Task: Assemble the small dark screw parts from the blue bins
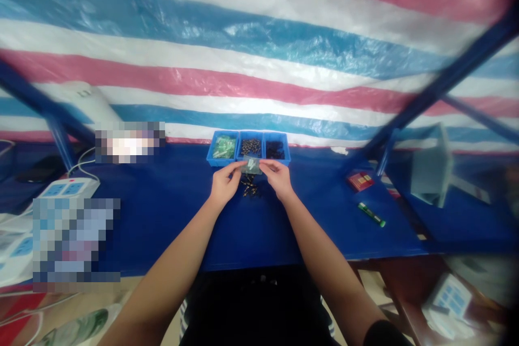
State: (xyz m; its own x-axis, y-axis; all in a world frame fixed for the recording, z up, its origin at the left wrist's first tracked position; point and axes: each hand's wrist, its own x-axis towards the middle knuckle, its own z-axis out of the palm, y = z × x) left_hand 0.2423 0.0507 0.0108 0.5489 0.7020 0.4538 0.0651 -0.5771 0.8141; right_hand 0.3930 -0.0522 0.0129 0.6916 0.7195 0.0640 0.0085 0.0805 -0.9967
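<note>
Between my two hands a small clear plastic bag point(252, 165) is held up by its sides, with something pale inside that is too small to name. My left hand point(225, 184) pinches its left edge. On the opposite edge my right hand point(278, 177) has its fingers closed too. Just below the bag lies a loose pile of small dark and brassy metal parts point(251, 188) on the blue table. Behind the hands stand three blue bins: the left bin point(210, 155) with green-tinted clear packets, the middle bin point(240, 139) with brassy parts, the right bin point(288, 151) with black pieces.
White power strips point(77, 189) with cables run along the left side. To the right lie a red box point(360, 181) and a green packet point(372, 214). Blue frame bars point(438, 84) slant up at both sides, before a striped plastic sheet point(259, 54).
</note>
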